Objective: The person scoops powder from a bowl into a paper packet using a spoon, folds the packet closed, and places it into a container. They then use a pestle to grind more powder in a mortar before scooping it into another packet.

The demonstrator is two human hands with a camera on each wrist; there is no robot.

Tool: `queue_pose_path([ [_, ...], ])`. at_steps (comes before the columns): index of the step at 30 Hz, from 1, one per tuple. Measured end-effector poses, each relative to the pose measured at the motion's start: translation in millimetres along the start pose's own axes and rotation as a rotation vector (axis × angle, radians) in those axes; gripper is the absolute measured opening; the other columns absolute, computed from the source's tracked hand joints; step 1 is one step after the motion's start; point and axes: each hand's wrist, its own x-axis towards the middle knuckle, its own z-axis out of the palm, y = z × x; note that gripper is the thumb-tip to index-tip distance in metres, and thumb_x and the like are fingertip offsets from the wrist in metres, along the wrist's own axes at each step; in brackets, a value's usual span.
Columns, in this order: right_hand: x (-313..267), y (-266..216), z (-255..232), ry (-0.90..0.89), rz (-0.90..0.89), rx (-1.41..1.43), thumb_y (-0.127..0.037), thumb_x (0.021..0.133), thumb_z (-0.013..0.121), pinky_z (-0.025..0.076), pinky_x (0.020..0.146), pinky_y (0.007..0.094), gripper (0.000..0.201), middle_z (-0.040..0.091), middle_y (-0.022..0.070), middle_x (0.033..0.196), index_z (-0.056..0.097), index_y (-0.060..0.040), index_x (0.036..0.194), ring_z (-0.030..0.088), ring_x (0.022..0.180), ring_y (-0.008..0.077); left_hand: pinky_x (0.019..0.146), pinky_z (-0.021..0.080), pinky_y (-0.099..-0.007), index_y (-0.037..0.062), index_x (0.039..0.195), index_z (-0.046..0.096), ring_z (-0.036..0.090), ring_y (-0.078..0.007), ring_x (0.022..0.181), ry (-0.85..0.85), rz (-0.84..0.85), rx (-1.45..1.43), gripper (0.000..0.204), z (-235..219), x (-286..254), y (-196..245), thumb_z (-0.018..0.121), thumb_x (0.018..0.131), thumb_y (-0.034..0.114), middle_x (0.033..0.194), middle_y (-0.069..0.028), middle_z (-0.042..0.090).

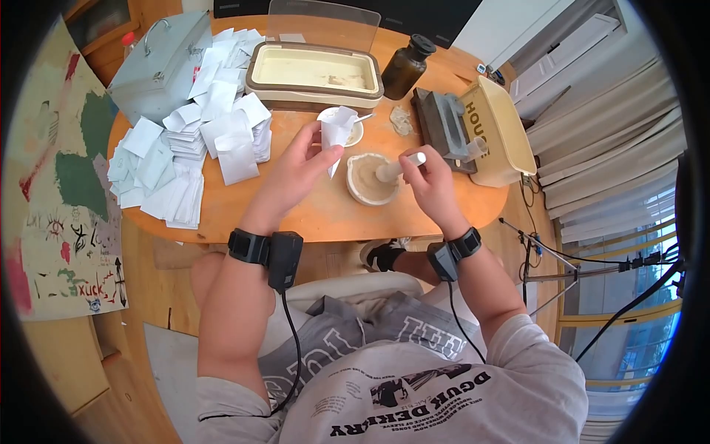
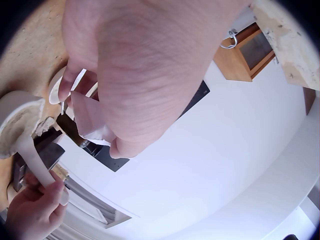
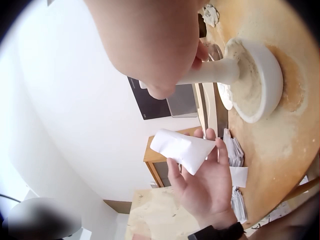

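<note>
In the head view my left hand (image 1: 296,169) holds a white paper cone (image 1: 337,132) upright between thumb and fingers, its point downward. The cone's wide end is seen in the right wrist view, where the paper (image 3: 182,149) rests against the fingers of the left hand (image 3: 207,190). My right hand (image 1: 433,189) grips the handle of a white pestle (image 1: 387,172), whose head stands in the powder of a white mortar (image 1: 372,200). Behind the cone is a small white bowl (image 1: 356,135) with a spoon handle (image 1: 363,118) over its rim.
Piles of folded paper packets (image 1: 181,140) lie at the left beside a metal case (image 1: 159,66). At the back stand a cream box (image 1: 318,97) with a raised clear lid and a dark bottle (image 1: 405,70). A dark device (image 1: 436,122) and a yellow bin (image 1: 497,133) are at the right.
</note>
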Motion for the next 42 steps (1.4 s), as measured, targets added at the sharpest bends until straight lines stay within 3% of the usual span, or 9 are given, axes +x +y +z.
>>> queue_pose_path([
  [9, 17, -7, 11, 0.037, -0.032, -0.016, -0.017, 0.095, 0.067, 0.048, 0.067, 0.0293, 0.018, 0.063, 0.0101, 0.087, 0.068, 0.0003, 0.097, 0.059, 0.073, 0.0174, 0.094, 0.044, -0.0296, 0.0017, 0.139, 0.046, 0.054, -0.0142, 0.109, -0.005, 0.005, 0.022, 0.049, 1, -1, 0, 0.062, 0.099, 0.026, 0.122, -0.0073, 0.058],
  [11, 20, -8, 14, 0.018, -0.128, -0.075, -0.015, 0.098, 0.065, 0.047, 0.064, 0.0241, 0.015, 0.064, 0.0039, 0.086, 0.064, -0.0005, 0.101, 0.059, 0.071, 0.0090, 0.095, 0.046, -0.0311, 0.0020, 0.139, 0.045, 0.057, -0.0163, 0.110, -0.004, 0.007, 0.024, 0.051, -2, 0, -1, 0.064, 0.099, 0.028, 0.124, -0.0096, 0.059],
  [12, 19, -12, 17, 0.012, -0.127, -0.073, -0.015, 0.098, 0.065, 0.047, 0.064, 0.0241, 0.015, 0.064, 0.0039, 0.086, 0.064, -0.0005, 0.101, 0.059, 0.071, 0.0090, 0.094, 0.046, -0.0311, 0.0022, 0.139, 0.046, 0.057, -0.0162, 0.109, -0.002, 0.022, 0.023, 0.051, -2, -1, -1, 0.064, 0.099, 0.028, 0.123, -0.0094, 0.059],
  [14, 16, -22, 18, -0.085, -0.100, -0.049, -0.017, 0.094, 0.068, 0.049, 0.067, 0.0303, 0.017, 0.063, 0.0103, 0.087, 0.067, -0.0007, 0.099, 0.060, 0.073, 0.0188, 0.094, 0.047, -0.0311, 0.0024, 0.139, 0.046, 0.057, -0.0160, 0.109, -0.003, 0.039, 0.021, 0.051, -1, 0, -3, 0.064, 0.099, 0.028, 0.123, -0.0092, 0.059],
  [18, 7, -16, 16, -0.061, -0.064, 0.026, -0.017, 0.094, 0.068, 0.049, 0.067, 0.0307, 0.017, 0.064, 0.0100, 0.086, 0.067, -0.0013, 0.100, 0.060, 0.073, 0.0198, 0.095, 0.046, -0.0317, 0.0026, 0.138, 0.046, 0.057, -0.0169, 0.110, -0.012, 0.045, 0.035, 0.050, -3, -1, -1, 0.064, 0.099, 0.028, 0.122, -0.0094, 0.060],
  [21, -1, -14, 11, -0.110, -0.134, -0.014, -0.017, 0.094, 0.068, 0.049, 0.067, 0.0304, 0.016, 0.065, 0.0096, 0.087, 0.067, -0.0012, 0.100, 0.060, 0.074, 0.0187, 0.096, 0.046, -0.0322, 0.0026, 0.138, 0.046, 0.056, -0.0175, 0.111, -0.018, 0.052, 0.059, 0.050, -1, 0, -1, 0.064, 0.099, 0.028, 0.122, -0.0098, 0.059],
  [35, -8, 1, -4, 0.032, 0.053, 0.000, -0.018, 0.095, 0.067, 0.047, 0.065, 0.0277, 0.018, 0.065, 0.0076, 0.084, 0.066, 0.0006, 0.098, 0.058, 0.072, 0.0139, 0.095, 0.047, -0.0327, 0.0017, 0.137, 0.047, 0.057, -0.0187, 0.111, -0.004, 0.041, 0.049, 0.049, 1, -2, -3, 0.064, 0.099, 0.028, 0.123, -0.0111, 0.059],
  [42, 16, 4, 5, 0.028, 0.036, -0.015, -0.019, 0.096, 0.066, 0.046, 0.065, 0.0282, 0.020, 0.064, 0.0077, 0.083, 0.066, 0.0012, 0.099, 0.057, 0.070, 0.0139, 0.096, 0.046, -0.0332, 0.0016, 0.137, 0.046, 0.056, -0.0188, 0.112, -0.012, 0.032, 0.030, 0.050, 1, 0, -4, 0.064, 0.098, 0.029, 0.123, -0.0109, 0.059],
])
